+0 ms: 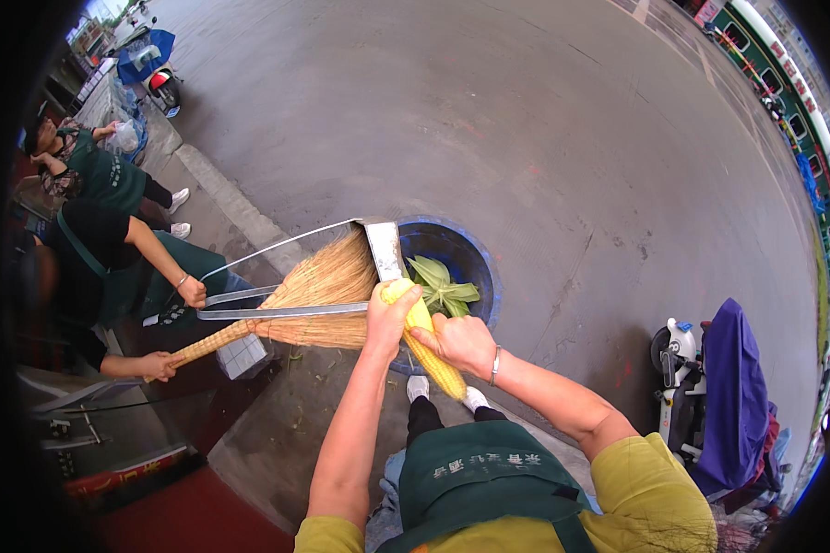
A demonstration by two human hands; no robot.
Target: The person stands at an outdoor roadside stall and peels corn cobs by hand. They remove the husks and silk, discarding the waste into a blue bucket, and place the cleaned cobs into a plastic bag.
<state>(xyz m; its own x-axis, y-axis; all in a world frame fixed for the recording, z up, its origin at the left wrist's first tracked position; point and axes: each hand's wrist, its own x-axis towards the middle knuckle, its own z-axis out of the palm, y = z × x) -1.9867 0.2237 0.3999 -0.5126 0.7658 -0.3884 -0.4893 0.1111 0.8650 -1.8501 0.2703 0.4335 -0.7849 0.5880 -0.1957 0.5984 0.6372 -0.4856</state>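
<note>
Over the near rim of a blue plastic tub, a yellow ear of corn with its kernels bare is held between both hands. My left hand grips its upper end. Lower down, my right hand is closed against its side. Green corn husks lie inside the tub. At the tub's left edge, a co-worker holds a metal dustpan by its long handle and a straw broom, whose bristles meet the pan. The pan partly hides the tub.
The co-worker in a green apron bends at the left; another person stands behind, holding a plastic bag. A concrete kerb runs past the tub. A scooter with a purple cover stands at the right, another scooter at the upper left.
</note>
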